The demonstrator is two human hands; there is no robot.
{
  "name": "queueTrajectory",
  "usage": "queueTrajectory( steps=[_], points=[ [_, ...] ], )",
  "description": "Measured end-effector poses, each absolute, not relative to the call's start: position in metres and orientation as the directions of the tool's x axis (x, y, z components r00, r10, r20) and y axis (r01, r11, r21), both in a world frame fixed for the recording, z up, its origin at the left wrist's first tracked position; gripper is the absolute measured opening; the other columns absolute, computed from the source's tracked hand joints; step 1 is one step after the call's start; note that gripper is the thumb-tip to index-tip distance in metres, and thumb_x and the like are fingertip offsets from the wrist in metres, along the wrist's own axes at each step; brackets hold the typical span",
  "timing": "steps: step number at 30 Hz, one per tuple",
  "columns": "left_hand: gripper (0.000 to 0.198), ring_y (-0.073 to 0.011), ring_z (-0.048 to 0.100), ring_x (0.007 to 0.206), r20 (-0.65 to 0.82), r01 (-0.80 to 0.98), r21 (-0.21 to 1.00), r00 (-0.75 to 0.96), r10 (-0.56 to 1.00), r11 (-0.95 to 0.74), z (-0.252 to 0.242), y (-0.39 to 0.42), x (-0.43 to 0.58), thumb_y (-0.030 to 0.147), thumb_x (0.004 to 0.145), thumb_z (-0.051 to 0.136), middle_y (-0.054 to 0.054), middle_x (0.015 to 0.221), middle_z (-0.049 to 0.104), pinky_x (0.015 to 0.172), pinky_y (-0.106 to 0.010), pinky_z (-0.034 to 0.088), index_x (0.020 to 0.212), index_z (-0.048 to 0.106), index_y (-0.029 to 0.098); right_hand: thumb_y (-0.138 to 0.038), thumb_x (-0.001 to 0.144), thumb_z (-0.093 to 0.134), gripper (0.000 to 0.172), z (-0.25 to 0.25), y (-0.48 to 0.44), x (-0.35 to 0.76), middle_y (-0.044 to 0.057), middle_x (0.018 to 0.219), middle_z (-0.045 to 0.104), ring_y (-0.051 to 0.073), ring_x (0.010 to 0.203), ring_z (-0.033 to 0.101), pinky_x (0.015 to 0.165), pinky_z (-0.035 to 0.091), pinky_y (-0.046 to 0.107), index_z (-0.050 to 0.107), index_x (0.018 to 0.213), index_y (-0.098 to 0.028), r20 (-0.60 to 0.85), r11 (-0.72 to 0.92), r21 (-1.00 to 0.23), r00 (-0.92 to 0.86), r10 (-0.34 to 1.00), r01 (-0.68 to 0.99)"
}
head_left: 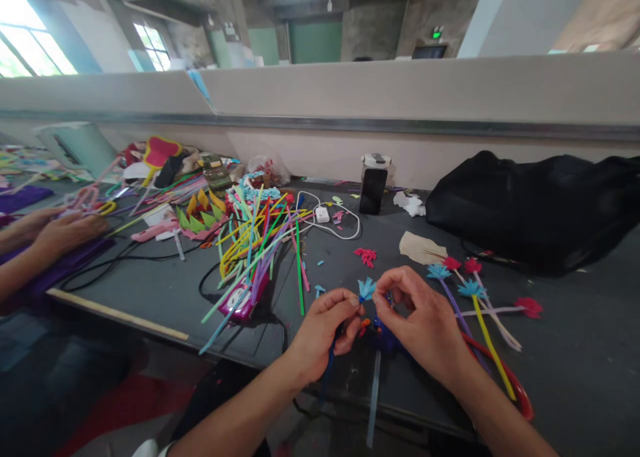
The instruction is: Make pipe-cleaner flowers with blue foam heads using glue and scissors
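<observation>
My left hand (327,327) is closed on the dark blue stem (330,360) of a pipe-cleaner flower. The flower's light blue petals (367,288) stick up past the fingertips. My right hand (423,317) is pinched just right of the petals; what lies between its thumb and finger is too small to make out. Partly hidden below my hands is a blue glue gun (385,336), with a translucent glue stick (374,400) reaching past the table's edge. Small orange pieces (364,325) lie beside it. Several pink petal pieces (366,257) form a little pile beyond my hands.
Red and blue pipe-cleaner flowers (471,288) lie at right, near a black bag (525,210). Loose pipe cleaners (260,244) heap at left over a purple box (245,300). A phone (373,192) leans upright at the back. Another person's hands (65,234) work far left.
</observation>
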State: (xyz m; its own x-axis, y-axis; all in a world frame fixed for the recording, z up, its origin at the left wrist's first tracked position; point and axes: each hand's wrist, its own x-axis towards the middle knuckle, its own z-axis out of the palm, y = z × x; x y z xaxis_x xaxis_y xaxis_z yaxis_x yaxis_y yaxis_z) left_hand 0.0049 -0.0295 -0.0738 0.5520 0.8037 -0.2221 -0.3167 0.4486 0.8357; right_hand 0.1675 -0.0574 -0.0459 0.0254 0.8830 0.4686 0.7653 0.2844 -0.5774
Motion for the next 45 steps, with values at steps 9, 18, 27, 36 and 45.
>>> queueTrajectory(
  steps=[9, 18, 27, 36, 45],
  points=[
    [0.022, -0.0036, 0.026, 0.033, -0.208, -0.309, 0.839, 0.579, 0.788, 0.449, -0.076, -0.03, 0.004, 0.037, 0.084, 0.061, 0.007, 0.044, 0.043, 0.035, -0.018, 0.016, 0.078, 0.056, 0.016, -0.021, 0.081, 0.056, 0.005, -0.047, -0.056, 0.166, -0.003, 0.072, 0.057, 0.013, 0.063, 0.053, 0.061, 0.043, 0.025, 0.053, 0.081, -0.023, 0.44, 0.252, -0.616, 0.061, 0.896, 0.747],
    [0.023, -0.0056, 0.039, 0.039, -0.152, -0.327, 0.859, 0.573, 0.805, 0.394, -0.08, -0.031, 0.006, 0.038, 0.09, 0.056, 0.002, 0.06, 0.056, 0.036, -0.018, 0.025, 0.085, 0.055, 0.016, -0.031, 0.084, 0.063, 0.009, -0.036, -0.059, 0.182, -0.003, 0.074, 0.06, 0.012, 0.061, 0.054, 0.061, 0.044, 0.024, 0.059, 0.086, -0.024, 0.528, 0.261, -0.573, 0.106, 0.843, 0.777],
    [0.029, -0.0012, 0.029, 0.042, -0.257, -0.357, 0.795, 0.535, 0.805, 0.491, -0.079, -0.022, -0.001, 0.04, 0.082, 0.067, 0.005, 0.062, 0.045, 0.037, -0.016, 0.013, 0.086, 0.061, 0.012, -0.026, 0.089, 0.057, 0.008, -0.051, -0.048, 0.197, 0.001, 0.082, 0.067, 0.017, 0.079, 0.058, 0.075, 0.043, 0.03, 0.064, 0.086, -0.022, 0.523, 0.287, -0.403, -0.038, 0.851, 0.869],
    [0.029, -0.0008, 0.028, 0.036, -0.25, -0.395, 0.782, 0.51, 0.823, 0.483, -0.078, -0.018, -0.005, 0.041, 0.081, 0.067, 0.006, 0.057, 0.048, 0.035, -0.016, 0.013, 0.089, 0.062, 0.013, -0.02, 0.088, 0.056, 0.017, -0.085, -0.031, 0.165, 0.007, 0.094, 0.068, 0.025, 0.092, 0.054, 0.084, 0.033, 0.042, 0.072, 0.095, -0.022, 0.3, 0.3, -0.027, -0.278, 0.912, 0.954],
    [0.029, -0.0011, 0.027, 0.035, -0.24, -0.364, 0.809, 0.513, 0.824, 0.462, -0.077, -0.019, -0.006, 0.041, 0.081, 0.066, 0.006, 0.054, 0.046, 0.036, -0.017, 0.013, 0.088, 0.062, 0.013, -0.015, 0.08, 0.061, 0.009, -0.1, -0.023, 0.147, 0.011, 0.084, 0.069, 0.027, 0.091, 0.056, 0.089, 0.034, 0.044, 0.068, 0.077, -0.017, 0.234, 0.38, -0.03, -0.363, 0.902, 0.925]
  ],
)
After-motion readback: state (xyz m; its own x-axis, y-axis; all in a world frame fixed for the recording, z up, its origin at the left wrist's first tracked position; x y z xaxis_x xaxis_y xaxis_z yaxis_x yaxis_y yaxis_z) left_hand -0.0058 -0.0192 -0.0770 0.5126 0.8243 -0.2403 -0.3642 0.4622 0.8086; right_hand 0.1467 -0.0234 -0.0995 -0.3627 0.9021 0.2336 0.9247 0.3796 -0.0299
